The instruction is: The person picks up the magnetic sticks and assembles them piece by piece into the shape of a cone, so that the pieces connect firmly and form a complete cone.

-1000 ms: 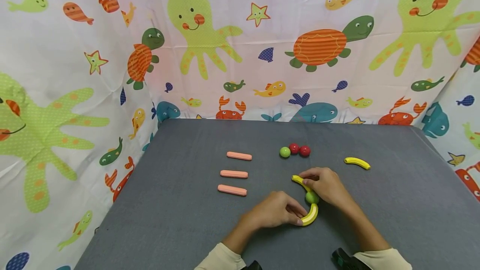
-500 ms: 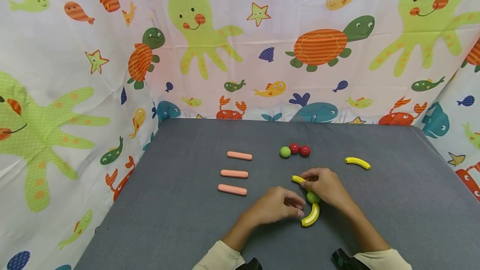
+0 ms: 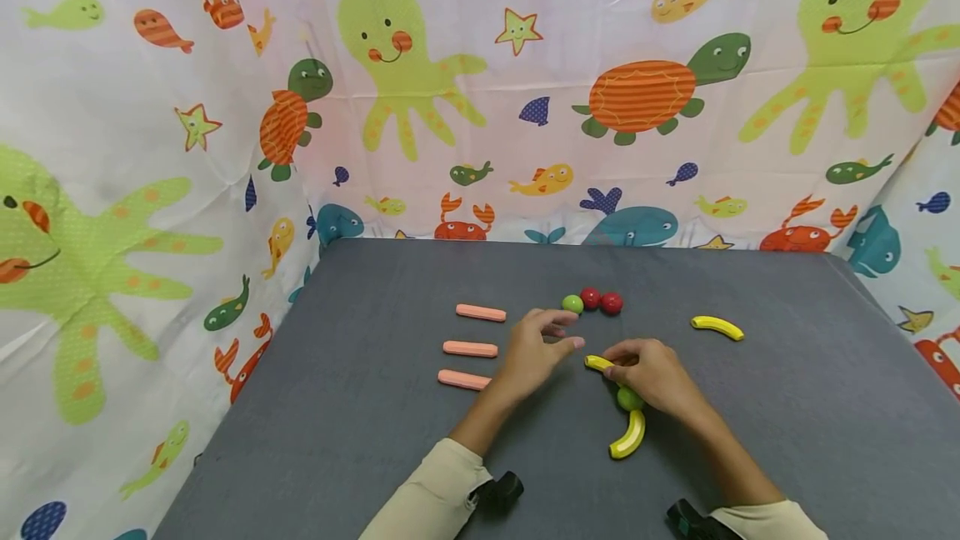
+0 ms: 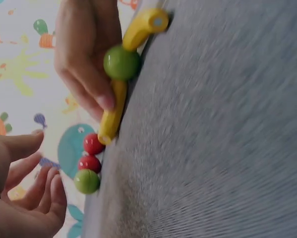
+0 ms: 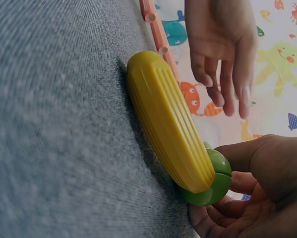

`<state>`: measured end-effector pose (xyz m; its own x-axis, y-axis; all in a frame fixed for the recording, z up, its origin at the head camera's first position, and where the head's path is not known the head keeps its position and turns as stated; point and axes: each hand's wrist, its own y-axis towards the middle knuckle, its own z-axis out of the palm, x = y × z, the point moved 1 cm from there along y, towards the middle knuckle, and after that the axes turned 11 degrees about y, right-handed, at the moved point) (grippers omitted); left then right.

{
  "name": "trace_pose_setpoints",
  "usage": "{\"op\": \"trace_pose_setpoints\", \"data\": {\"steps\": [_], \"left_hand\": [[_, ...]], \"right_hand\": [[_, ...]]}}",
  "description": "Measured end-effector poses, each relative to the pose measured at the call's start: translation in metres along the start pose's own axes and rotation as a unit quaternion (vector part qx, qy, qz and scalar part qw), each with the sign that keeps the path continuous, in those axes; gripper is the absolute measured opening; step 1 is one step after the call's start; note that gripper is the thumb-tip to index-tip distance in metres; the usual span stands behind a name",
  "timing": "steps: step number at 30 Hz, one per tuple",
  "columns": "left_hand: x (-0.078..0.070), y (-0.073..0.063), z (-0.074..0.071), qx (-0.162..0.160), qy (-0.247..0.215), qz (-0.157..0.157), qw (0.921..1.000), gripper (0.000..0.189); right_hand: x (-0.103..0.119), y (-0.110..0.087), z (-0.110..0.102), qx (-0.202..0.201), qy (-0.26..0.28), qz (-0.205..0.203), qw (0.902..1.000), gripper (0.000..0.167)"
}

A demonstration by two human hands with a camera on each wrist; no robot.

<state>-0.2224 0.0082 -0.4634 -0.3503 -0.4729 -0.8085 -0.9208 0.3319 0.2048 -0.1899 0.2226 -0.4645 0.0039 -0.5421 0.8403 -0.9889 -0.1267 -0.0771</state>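
Observation:
My right hand (image 3: 652, 375) pinches the upper yellow curved stick (image 3: 596, 363). That stick meets a green ball (image 3: 628, 398), and a second yellow curved stick (image 3: 628, 437) extends from the ball's near side, making one chain on the table. Seen from the right wrist, the near curved stick (image 5: 168, 121) looms large and partly covers the green ball (image 5: 220, 183). My left hand (image 3: 531, 357) is raised with relaxed, spread fingers and holds nothing. Its fingertips are close to a lighter green ball (image 3: 572, 304), which sits beside two red balls (image 3: 590, 298).
Three pink sticks (image 3: 470, 349) lie in a column left of the left hand, the nearest partly covered by the forearm. A separate yellow curved stick (image 3: 717, 327) lies at the right. A sea-animal print curtain (image 3: 420, 173) borders the grey table (image 3: 337, 440).
My left hand has let go of the near yellow stick and moved away, up toward the ball group. My right hand keeps its pinch; the chain's near end has shifted slightly right.

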Motion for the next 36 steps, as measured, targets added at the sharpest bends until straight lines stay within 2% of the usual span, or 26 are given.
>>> {"op": "trace_pose_setpoints", "data": {"steps": [3,8,12,17,22,30,36], "left_hand": [[0.006,0.011,0.0,-0.029,0.001,-0.02,0.9994,0.043],[0.016,0.029,0.003,-0.057,0.007,-0.048,0.9972,0.045],[0.022,0.041,0.006,-0.076,-0.008,-0.067,0.9948,0.046],[0.024,0.053,0.009,-0.067,-0.018,-0.081,0.9943,0.049],[0.027,0.058,0.014,-0.046,0.019,-0.091,0.9946,0.05],[0.028,0.064,0.019,-0.04,0.044,-0.097,0.9935,0.048],[0.029,0.069,0.027,-0.047,0.082,-0.106,0.9899,0.044]], "right_hand": [[-0.001,-0.001,-0.001,-0.001,-0.001,0.002,1.0,0.019],[-0.004,-0.002,-0.001,-0.003,0.004,-0.012,0.9999,0.019],[-0.005,-0.002,-0.001,-0.003,0.012,-0.016,0.9998,0.018],[-0.004,-0.002,-0.001,-0.009,0.009,-0.011,0.9999,0.018],[-0.002,-0.002,-0.002,-0.01,0.009,-0.006,0.9999,0.019],[-0.002,-0.001,-0.001,-0.008,0.011,0.007,0.9999,0.019],[-0.004,-0.001,-0.001,-0.008,0.011,0.007,0.9999,0.019]]}}
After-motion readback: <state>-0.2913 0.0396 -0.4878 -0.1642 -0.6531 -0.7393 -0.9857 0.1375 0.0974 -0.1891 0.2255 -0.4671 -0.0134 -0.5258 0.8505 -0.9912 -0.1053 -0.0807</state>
